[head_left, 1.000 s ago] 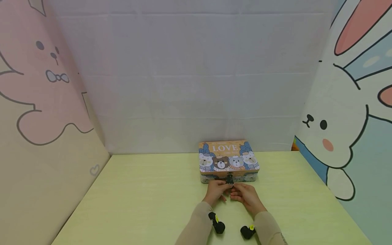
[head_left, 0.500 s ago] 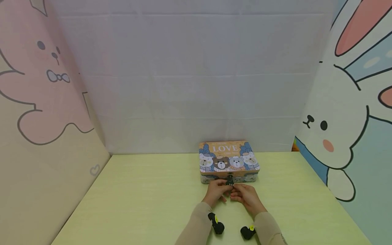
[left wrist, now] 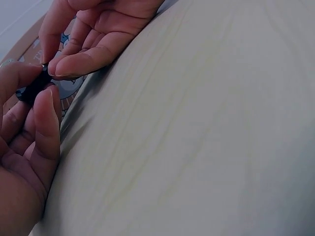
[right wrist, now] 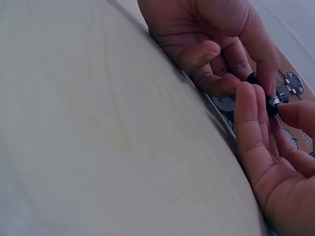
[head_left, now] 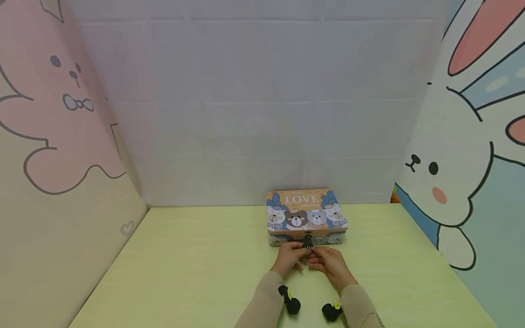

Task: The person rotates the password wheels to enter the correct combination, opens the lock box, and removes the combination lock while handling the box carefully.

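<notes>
Inspector: What is recorded to the left of the left hand?

Clerk: A panel [head_left: 41, 123] printed with a pink figure is seen well out on that side. The table [head_left: 197, 264], pale yellow-green, is spread between panel and hand.

Inspector: The left hand [head_left: 289, 258] itself?

Clerk: The lock [head_left: 308, 242], small and black, is grasped by its thumb and fingers. The forearm behind the hand is covered by a beige sleeve [head_left: 262, 300], and a black device [head_left: 292, 304] with a yellow mark is carried at that wrist.

Inspector: Where is the lock found?

Clerk: It is held between the two hands, at their fingertips, in front of the clasp [right wrist: 294, 82]. Whether the two are joined cannot be made out. A pale mark is shown on the lock from the right wrist.

Inspector: And beyond the hands?

Clerk: The box [head_left: 305, 209] is set just past the fingertips, lid down, with bears and "LOVE" printed on top. A white cloth [head_left: 254, 100] is hung behind it.

Inspector: The right hand [head_left: 331, 265]?

Clerk: The lock is pinched there too, between thumb and fingertips. A second device [head_left: 331, 312] is worn at that wrist. Well to the right of this hand, a wall [head_left: 459, 182] printed with a rabbit is noted.
</notes>
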The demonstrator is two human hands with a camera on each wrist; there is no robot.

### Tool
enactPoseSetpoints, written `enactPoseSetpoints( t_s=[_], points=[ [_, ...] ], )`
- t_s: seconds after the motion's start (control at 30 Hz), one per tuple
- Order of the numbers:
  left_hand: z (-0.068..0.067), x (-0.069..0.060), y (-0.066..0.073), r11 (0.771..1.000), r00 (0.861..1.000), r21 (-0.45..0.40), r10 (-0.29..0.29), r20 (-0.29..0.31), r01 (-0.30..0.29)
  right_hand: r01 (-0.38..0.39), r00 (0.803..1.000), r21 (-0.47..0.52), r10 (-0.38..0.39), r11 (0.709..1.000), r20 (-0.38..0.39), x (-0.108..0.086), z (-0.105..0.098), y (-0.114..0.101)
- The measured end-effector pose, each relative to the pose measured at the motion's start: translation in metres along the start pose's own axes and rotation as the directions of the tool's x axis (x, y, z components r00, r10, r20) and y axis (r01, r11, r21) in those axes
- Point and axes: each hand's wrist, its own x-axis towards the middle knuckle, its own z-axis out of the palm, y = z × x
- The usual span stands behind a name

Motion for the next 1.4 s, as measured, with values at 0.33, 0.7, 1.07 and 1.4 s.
enactPoseSetpoints(
  t_s=[0.33, 0.7, 1.07, 1.4],
  points=[
    [-0.0022, 0.0024, -0.0015, 0.995, 0.998, -0.09, -0.035, -0.044, 0.031, -0.002, 1.0, 0.007, 0.002, 1.0, -0.022, 0.0017, 0.0013, -0.0013],
    [-0.0021, 0.0021, -0.0031, 0.995, 0.999, -0.101, -0.031, -0.042, 0.027, -0.008, 1.0, 0.031, 0.008, 0.999, -0.001, -0.0005, 0.0015, -0.0032],
    [-0.0036, 0.0039, -0.0051, 0.994, 1.0, -0.107, 0.001, -0.02, -0.003, -0.011, 1.0, 0.038, 0.01, 0.999, 0.016, -0.0011, 0.001, -0.0043],
    [-0.0032, 0.0041, -0.0058, 0.996, 1.0, -0.09, -0.004, -0.015, 0.003, -0.025, 1.0, 0.048, 0.024, 0.999, 0.015, -0.0027, 0.0016, -0.0052]
  ],
)
